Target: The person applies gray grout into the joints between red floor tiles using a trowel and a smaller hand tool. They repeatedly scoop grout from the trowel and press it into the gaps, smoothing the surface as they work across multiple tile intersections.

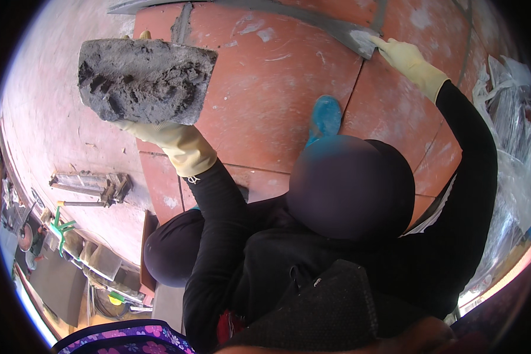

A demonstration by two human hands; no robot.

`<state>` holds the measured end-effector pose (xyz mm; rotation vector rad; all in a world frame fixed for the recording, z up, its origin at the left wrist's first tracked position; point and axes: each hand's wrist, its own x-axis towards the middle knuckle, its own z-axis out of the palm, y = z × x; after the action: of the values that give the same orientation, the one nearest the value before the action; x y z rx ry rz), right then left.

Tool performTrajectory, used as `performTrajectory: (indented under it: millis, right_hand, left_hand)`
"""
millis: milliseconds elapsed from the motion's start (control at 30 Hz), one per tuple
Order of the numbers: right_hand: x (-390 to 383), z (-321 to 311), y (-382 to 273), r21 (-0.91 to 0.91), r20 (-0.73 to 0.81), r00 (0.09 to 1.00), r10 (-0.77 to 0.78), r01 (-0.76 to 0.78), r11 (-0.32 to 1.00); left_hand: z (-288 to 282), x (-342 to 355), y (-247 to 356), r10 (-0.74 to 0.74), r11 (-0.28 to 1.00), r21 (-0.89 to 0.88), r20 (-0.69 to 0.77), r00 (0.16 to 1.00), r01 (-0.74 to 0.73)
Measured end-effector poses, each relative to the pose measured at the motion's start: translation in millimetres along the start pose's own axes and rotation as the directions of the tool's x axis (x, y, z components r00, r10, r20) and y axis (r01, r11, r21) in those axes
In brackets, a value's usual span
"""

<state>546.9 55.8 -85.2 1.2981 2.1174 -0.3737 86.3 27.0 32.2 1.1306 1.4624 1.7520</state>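
Observation:
My left hand (174, 144), in a cream rubber glove, supports a roughly rectangular board (203, 62) from beneath; fingertips show past its far edge. Grey wet mortar (138, 82) covers most of that board in a rough heap. At the far right my right hand (410, 62), also gloved, reaches out with its fingers pinched on a small flat grey scraper-like piece (364, 42). This piece lies against a band of grey mortar (318, 22) across the reddish tiles (265, 88). Its exact shape is partly hidden by the glove and smeared mortar.
A blue boot (324, 117) stands on the tiles between my arms. Crumpled clear plastic sheeting (504, 159) lies at the right. On the pale floor (71, 135) at left sits a mortar-caked metal tool (94, 186). Assorted tools and a green-handled item (60, 227) lie lower left.

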Motion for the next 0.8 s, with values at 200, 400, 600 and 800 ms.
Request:
performTrajectory:
  millis: [200, 400, 600, 800]
  right_hand:
    - [-36.3, 13.8, 21.9, 0.094, 0.074, 0.996, 0.051, -0.058, 0.994]
    - [-55.2, 33.2, 38.1, 0.105, 0.053, 0.995, 0.087, -0.092, 0.990]
    - [-84.2, 72.6, 68.6, 0.074, 0.018, 0.993, 0.113, -0.114, 0.991]
    - [-105.0, 96.4, 77.8, 0.125, 0.021, 0.993, 0.116, -0.117, 0.985]
  left_hand:
    - [3.6, -2.9, 1.8, -0.001, 1.000, 0.030, 0.012, 1.000, 0.001]
    - [5.2, -2.0, 0.9, 0.009, 0.998, 0.059, 0.013, 1.000, -0.010]
    - [9.6, -2.7, 1.3, 0.011, 0.996, 0.085, 0.018, 1.000, -0.013]
    - [9.6, -6.9, 0.1, -0.027, 0.989, 0.148, 0.006, 1.000, 0.026]
